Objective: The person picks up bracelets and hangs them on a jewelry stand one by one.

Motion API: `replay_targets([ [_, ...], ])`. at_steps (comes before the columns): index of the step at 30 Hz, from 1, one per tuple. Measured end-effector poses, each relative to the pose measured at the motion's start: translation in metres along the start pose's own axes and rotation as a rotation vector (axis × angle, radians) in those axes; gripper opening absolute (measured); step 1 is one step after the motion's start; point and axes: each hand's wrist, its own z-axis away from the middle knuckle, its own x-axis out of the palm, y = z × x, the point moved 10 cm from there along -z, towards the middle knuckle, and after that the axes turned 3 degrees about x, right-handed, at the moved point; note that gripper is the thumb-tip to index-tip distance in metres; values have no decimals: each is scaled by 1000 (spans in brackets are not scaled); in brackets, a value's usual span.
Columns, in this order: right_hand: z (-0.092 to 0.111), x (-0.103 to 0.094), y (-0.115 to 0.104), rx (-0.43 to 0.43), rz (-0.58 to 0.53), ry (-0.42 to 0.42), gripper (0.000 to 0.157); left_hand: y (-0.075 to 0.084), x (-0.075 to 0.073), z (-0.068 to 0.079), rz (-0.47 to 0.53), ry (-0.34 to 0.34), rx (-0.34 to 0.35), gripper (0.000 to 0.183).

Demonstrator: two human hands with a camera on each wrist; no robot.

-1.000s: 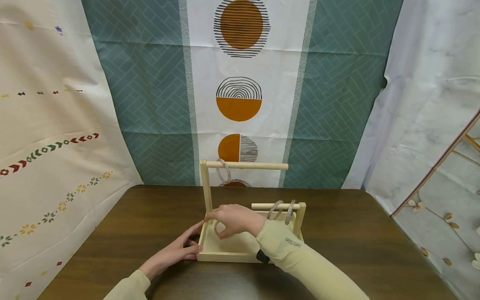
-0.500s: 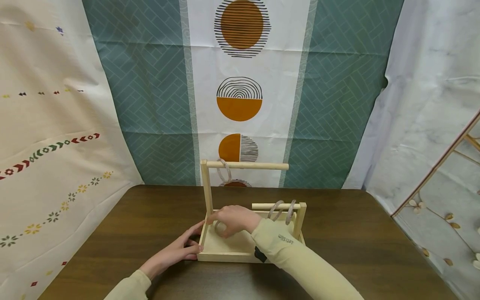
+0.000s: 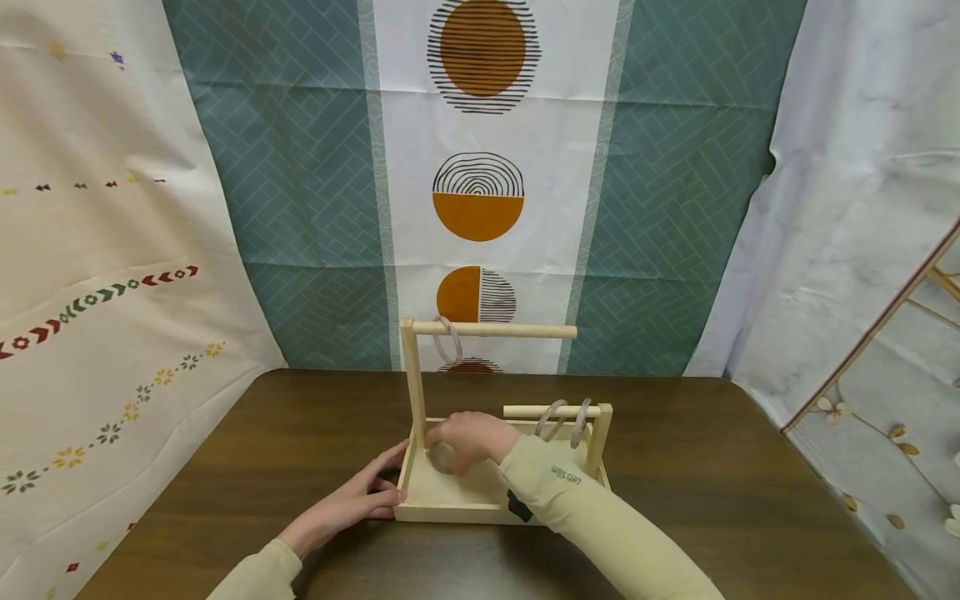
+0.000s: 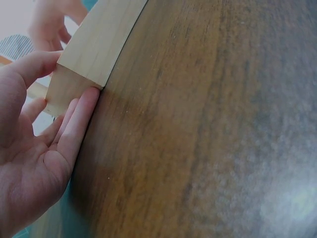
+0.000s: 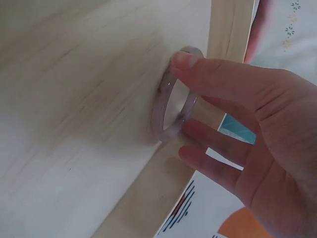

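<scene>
A pale wooden jewelry stand has a shallow tray base (image 3: 468, 514), a tall bar on the left post and a low bar on the right post. My right hand (image 3: 474, 439) pinches a translucent greyish-mauve bangle (image 5: 161, 106) between thumb and fingers. The bangle stands on edge over the tray floor, close to the back wall. My left hand (image 3: 360, 498) rests against the tray's left end, fingers (image 4: 79, 114) extended on its outer face. One bangle (image 3: 454, 346) hangs on the tall bar (image 3: 517, 331). Two more bangles (image 3: 579, 427) hang on the low bar (image 3: 517, 412).
The stand sits on a dark brown wooden table (image 3: 697, 467). Behind it hangs a green and white cloth (image 3: 667, 250) with orange circles. Patterned cloths flank the table on both sides. A dark band (image 3: 519, 506) shows at the right wrist, over the tray's front wall.
My right hand has shifted slightly right, away from the left post. The bangle it holds has turned to show more of its ring. The left hand has stayed in place.
</scene>
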Motion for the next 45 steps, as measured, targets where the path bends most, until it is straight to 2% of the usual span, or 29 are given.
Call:
replay_targets([
  [8,2,4,8,39,2,-18,64,5,0,0,-1,-3,11,81],
  [21,8,1,2,-7,-14,-5,60,4,2,1,5,-10,19,81],
  [30,9,1,3,19,-19,-24,61,3,1,1,-2,-9,20,80],
  [45,10,4,2,11,-21,-48,60,3,2,1,5,-12,24,79],
])
